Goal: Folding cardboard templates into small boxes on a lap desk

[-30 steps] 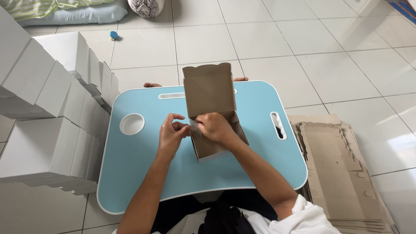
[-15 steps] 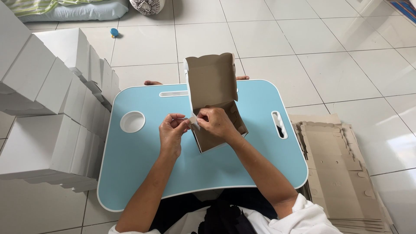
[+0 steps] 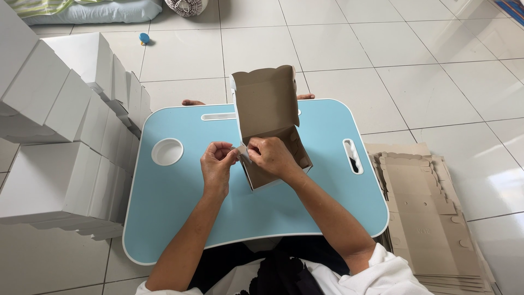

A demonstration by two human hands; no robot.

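A brown cardboard box (image 3: 268, 117), white outside, rests half-folded on the light blue lap table (image 3: 180, 207), its scalloped lid standing upright. My left hand (image 3: 216, 166) pinches a small side flap at the box's left wall. My right hand (image 3: 273, 157) grips the same left wall from inside the box, fingers meeting the left hand's fingertips.
Finished white boxes (image 3: 60, 147) are stacked in rows on the left. A pile of flat brown box blanks (image 3: 428, 218) lies on the tiled floor at the right. The table has a round cup hole (image 3: 167, 151) and slots. A small blue object (image 3: 144, 37) lies far back.
The box's lid has risen further upright and the box has shifted slightly. Both hands stay at its left wall, working the flap.
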